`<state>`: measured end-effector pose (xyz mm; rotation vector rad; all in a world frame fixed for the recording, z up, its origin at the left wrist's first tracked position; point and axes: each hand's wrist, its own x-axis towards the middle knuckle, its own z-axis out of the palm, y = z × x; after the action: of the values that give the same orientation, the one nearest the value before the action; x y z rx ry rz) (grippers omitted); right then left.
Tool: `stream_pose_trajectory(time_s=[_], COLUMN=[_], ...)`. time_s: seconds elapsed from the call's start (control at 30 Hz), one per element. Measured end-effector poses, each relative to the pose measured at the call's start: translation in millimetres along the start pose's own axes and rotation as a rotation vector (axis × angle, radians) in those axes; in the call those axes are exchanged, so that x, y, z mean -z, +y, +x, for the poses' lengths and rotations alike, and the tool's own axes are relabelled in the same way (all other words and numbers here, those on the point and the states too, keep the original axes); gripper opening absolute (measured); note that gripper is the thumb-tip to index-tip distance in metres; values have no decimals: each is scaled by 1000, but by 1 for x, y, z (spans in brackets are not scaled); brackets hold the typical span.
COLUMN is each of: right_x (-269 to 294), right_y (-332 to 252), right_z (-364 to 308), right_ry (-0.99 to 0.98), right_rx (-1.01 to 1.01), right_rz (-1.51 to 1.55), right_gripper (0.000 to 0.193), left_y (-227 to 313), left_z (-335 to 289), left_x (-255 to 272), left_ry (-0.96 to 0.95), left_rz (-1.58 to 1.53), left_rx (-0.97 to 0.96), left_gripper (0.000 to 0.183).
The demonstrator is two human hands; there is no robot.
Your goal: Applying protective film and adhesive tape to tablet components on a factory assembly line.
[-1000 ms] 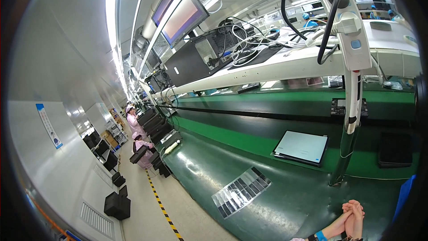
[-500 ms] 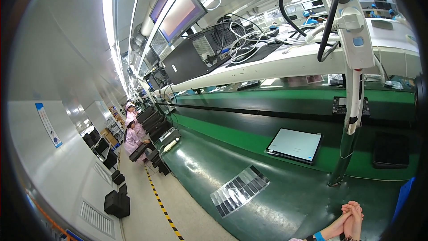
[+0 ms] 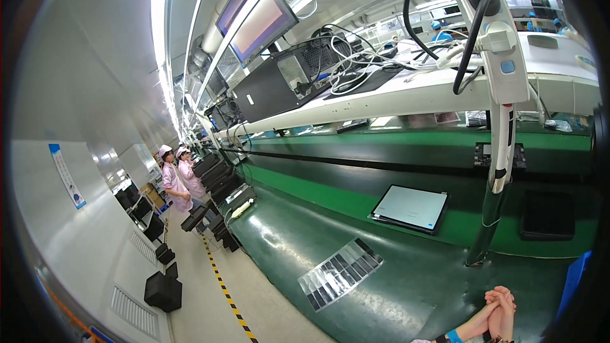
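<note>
On the green belt (image 3: 330, 200): leftward shift of the panel (image 3: 413, 207), with a wider gap to the pole (image 3: 490, 216) than one second ago. On the opposite side of the pole: leftward shift of the black slab (image 3: 548, 216), with a narrower gap to the same pole. In the left background: change of the nearer co-worker (image 3: 174, 181) from low bend, through half-raised, to upright, now head-level with the farther co-worker (image 3: 190, 170).
</note>
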<state>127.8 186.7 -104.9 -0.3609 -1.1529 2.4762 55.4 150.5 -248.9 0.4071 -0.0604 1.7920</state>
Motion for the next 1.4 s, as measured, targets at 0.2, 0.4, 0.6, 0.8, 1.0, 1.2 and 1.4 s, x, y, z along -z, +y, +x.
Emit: stream_pose_trajectory(time_s=[0.2,0.4,0.6,0.8,1.0,1.2,1.4], right_x=[5,3,2,2,14,21,31], right_y=[2,4,7,11,18,13,24], right_z=[-2,-4,-1,4,0,22,2], right_ry=[-79,-90,-84,-61,-25,-312,-206], right_rx=[5,22,9,21,125,-244,23], right_rz=[26,-22,-11,2,52,317,-268], right_gripper=[33,36,37,37,36,34,38], left_y=[14,32,58,85,93,57,11], left_z=[-19,-52,-94,-136,-121,-42,1], left_x=[12,26,33,33,32,31,-148], left_ry=[81,184,293,403,548,774,850], left_rz=[-97,-208,-317,-424,-559,-664,241], left_rx=[-192,-391,-601,-804,-734,-292,26], left_gripper=[33,28,24,22,23,26,25])
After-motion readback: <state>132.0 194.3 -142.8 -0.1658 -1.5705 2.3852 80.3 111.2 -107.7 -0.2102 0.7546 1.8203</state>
